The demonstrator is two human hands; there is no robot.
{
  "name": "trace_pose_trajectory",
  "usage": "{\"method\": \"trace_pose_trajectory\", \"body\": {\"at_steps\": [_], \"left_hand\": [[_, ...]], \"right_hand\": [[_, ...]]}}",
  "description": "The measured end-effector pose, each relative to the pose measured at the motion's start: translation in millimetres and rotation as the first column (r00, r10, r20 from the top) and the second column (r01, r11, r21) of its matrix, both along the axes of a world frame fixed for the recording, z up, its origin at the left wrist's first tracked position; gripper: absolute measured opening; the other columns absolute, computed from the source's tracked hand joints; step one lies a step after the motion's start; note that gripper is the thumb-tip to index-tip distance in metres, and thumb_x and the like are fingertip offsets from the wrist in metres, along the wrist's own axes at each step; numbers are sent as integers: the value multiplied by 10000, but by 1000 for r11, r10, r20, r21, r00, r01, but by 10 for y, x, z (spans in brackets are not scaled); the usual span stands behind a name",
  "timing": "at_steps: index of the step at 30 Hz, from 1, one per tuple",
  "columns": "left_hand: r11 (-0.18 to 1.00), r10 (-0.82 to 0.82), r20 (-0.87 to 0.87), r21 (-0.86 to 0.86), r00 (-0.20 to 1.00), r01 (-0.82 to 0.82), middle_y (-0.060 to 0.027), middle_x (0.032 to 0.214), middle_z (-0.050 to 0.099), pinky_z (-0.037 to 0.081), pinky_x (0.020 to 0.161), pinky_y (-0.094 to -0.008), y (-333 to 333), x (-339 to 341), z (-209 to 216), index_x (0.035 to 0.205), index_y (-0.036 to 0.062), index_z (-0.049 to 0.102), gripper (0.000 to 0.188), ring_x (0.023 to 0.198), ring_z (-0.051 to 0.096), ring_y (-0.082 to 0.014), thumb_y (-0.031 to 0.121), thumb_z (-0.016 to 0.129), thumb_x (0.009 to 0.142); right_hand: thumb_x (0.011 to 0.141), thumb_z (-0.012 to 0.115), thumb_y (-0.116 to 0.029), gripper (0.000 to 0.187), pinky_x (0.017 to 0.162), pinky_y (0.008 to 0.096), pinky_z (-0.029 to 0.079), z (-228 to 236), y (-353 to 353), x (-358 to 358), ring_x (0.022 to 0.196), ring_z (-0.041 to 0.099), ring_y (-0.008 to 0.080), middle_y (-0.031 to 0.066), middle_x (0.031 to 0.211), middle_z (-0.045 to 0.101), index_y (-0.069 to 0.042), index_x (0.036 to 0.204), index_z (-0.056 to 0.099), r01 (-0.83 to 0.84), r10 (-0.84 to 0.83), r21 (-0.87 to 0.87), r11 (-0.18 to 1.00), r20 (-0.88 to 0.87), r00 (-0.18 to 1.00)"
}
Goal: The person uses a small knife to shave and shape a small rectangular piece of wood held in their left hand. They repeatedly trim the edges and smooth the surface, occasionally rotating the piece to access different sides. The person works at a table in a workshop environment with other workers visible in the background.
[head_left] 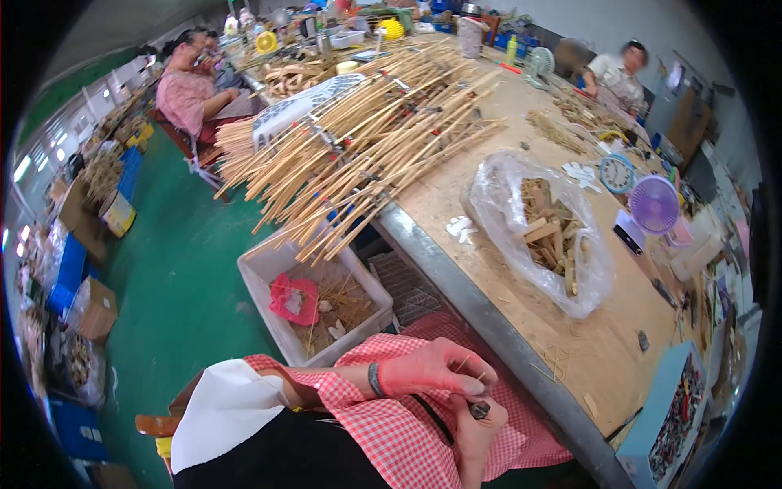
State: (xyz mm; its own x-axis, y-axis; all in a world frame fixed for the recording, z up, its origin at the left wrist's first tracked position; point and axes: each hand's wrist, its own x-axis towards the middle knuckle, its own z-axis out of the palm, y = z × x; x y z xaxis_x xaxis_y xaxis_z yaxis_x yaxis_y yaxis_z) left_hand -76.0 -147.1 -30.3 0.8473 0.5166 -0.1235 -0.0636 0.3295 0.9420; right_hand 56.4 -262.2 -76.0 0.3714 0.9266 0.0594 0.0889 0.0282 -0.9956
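My left hand (436, 367), in a pink glove with a dark band at the wrist, is closed with fingertips pinched on a thin pale bamboo strip (482, 376). Just below it, my bare right hand (476, 440) is curled around a small tool with a dark, blunt end (480, 410). The rest of that tool is hidden in the fist. Both hands meet over a red-checked cloth (383, 420) on my lap, close to the table's metal edge.
On the wooden table (456, 196) lie many long bamboo sticks (366, 130), overhanging its left edge. A plastic bag (586, 269) holds bamboo pieces. A white bin (379, 314) stands beside my lap; a blue box (680, 383) of small parts sits right. Other people sit farther off.
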Motion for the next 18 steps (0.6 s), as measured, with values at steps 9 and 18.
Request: {"method": "trace_pose_trajectory", "body": {"at_steps": [9,18], "left_hand": [[999,30,9,-36,1000,-30,-71,1000,692,500,865,-275,-20,-22,0,1055,-36,672,288,938,630,-127,162,697,847],[887,38,-110,461,993,17,-80,895,692,491,684,-265,203,-108,51,951,22,711,216,813,643,-115,98,753,754]], "right_hand": [[716,751,-3,113,507,274,343,28,5,-63,533,407,93,29,556,472,7,716,638,48,-41,-49,998,131,991],[756,702,-61,167,556,313,414,121,5,260,613,563,216,121,699,569,25,853,597,-185,195,-81,979,147,970]]}}
